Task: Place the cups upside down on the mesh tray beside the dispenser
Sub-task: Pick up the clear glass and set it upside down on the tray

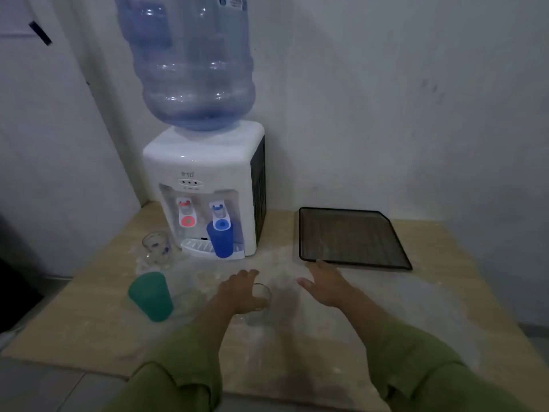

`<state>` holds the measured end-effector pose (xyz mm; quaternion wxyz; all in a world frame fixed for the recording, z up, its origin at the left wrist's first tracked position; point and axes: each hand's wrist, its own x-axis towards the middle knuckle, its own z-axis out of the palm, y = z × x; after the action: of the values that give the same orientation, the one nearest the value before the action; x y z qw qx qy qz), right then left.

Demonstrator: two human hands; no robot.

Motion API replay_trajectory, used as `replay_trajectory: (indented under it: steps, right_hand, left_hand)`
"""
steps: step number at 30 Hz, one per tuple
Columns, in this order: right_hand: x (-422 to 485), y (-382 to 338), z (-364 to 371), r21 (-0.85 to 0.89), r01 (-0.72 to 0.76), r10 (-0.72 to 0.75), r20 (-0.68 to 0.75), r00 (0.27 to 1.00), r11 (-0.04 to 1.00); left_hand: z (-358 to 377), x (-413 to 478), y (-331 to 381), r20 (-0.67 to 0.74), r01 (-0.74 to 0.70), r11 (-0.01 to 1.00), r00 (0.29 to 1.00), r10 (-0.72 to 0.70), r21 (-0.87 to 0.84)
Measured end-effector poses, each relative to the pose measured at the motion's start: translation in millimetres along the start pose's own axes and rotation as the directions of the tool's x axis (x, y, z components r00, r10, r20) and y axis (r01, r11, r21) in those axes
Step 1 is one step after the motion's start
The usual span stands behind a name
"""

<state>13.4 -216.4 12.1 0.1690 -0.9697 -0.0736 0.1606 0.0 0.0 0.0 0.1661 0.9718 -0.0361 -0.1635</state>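
Left hand: curled around a clear drinking glass standing upright on the table, fingers wrapped on its far side.
Right hand: hovering flat, palm down, fingers spread wide, gripping nothing, just before the tray's near edge.
Black mesh tray: flat on the pale wooden table, right of the dispenser, nothing on it.
White tabletop water dispenser: topped by a large blue bottle.
Blue plastic cup: upright on the drip grille, under the blue tap.
Green plastic cup: upright, left of the held glass.
Patterned clear glass: upright, left of the dispenser.
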Motion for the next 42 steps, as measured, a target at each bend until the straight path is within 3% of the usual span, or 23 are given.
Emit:
replay_trajectory:
  steps: [7, 17, 23, 27, 31, 37, 42]
  right_hand:
    - [3.5, 5.2, 5.7, -0.025, -0.003, 0.003, 0.014, 1.000, 1.000]
    - [3.6, 4.8, 9.8, 0.010, -0.007, 0.006, 0.052, 0.999, 1.000]
    - [7.5, 1.2, 5.3, 0.103, 0.040, -0.054, 0.136, 0.989, 0.994]
    - [13.8, 4.7, 3.6, 0.210, 0.044, -0.067, 0.108, 0.992, 0.977]
    - [23.6, 10.8, -1.8, 0.455, 0.021, -0.076, 0.102, 0.992, 0.890]
    - [50.4, 28.9, -18.9, 0.688, 0.028, -0.058, 0.021, 0.998, 0.726]
    - [87.2, 45.8, -36.1, 0.922, -0.048, 0.002, 0.052, 0.999, 0.384]
  left_hand:
    - [14.1, 3.8, -4.7, 0.053, 0.009, 0.998, 0.999, -0.013, 0.066]
    - [20.3, 12.0, -4.3, 0.013, 0.013, 0.998, 1.000, -0.013, -0.057]
    - [10.6, 23.2, 1.5, -0.027, 0.011, 0.957, 0.999, -0.020, -0.290]
    - [-2.5, 32.1, 17.0, -0.066, -0.025, 0.880, 0.998, -0.007, -0.475]
    - [-15.7, 46.1, 32.4, -0.057, -0.072, 0.799, 0.997, 0.048, -0.597]
    - [-32.5, 82.4, 49.2, 0.005, -0.087, 0.725, 0.992, 0.124, -0.684]
    - [-43.4, 126.3, 64.6, 0.070, -0.027, 0.564, 0.986, 0.150, -0.825]
